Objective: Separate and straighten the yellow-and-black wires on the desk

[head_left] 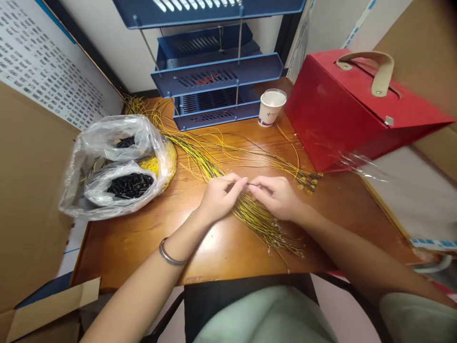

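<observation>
Above a bundle of yellow and black wires point(255, 216), my left hand point(223, 195) and my right hand point(274, 195) meet with fingertips pinched close together. A thin wire point(228, 180) passes through the left fingers. Between the two hands a small dark piece point(251, 184) shows, pinched in the right fingertips; its exact kind is too small to make out. Right of the hands lie several wire ends with dark and yellow tips point(307, 181). The bundle runs under both hands, from the back left towards the front right of the wooden table point(143, 247).
At left, a clear plastic bag point(71, 190) holds smaller bags of black pieces point(131, 186) and yellow pieces point(152, 165). Blue tiered trays point(217, 78) stand at the back, beside a paper cup point(271, 108). A red box point(332, 109) with a beige handle occupies the right.
</observation>
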A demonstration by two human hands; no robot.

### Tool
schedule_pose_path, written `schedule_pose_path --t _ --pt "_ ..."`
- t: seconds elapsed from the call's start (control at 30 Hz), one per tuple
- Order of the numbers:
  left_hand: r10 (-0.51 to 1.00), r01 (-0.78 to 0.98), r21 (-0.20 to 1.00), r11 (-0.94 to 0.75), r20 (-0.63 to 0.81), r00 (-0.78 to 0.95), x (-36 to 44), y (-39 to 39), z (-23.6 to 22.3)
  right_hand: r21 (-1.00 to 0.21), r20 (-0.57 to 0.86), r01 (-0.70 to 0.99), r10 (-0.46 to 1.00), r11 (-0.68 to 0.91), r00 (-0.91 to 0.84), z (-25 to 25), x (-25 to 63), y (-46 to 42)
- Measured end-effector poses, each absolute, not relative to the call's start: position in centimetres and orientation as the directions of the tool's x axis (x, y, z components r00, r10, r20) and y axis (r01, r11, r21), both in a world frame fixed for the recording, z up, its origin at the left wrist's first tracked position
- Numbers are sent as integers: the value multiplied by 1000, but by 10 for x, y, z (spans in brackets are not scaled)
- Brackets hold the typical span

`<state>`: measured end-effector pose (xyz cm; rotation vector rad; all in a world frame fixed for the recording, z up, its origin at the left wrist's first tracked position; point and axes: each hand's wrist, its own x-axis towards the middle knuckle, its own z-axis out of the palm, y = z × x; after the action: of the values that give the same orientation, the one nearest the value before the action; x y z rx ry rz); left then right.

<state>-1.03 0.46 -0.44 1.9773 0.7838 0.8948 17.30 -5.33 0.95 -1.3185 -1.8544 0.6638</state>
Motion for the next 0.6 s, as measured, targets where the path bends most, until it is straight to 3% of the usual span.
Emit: schedule_pose_path --t 0.23,0.4,0.6 --pt "659 220 717 -662 416 626 -17 5 -1 -768 240 534 931 354 -274 11 177 -52" --pt "656 176 717 -674 472 589 -18 5 0 -716 253 580 919 388 -302 16 176 -53" --pt "770 188 825 -533 381 511 -18 9 1 -661 238 647 924 379 -299 21 177 -49"
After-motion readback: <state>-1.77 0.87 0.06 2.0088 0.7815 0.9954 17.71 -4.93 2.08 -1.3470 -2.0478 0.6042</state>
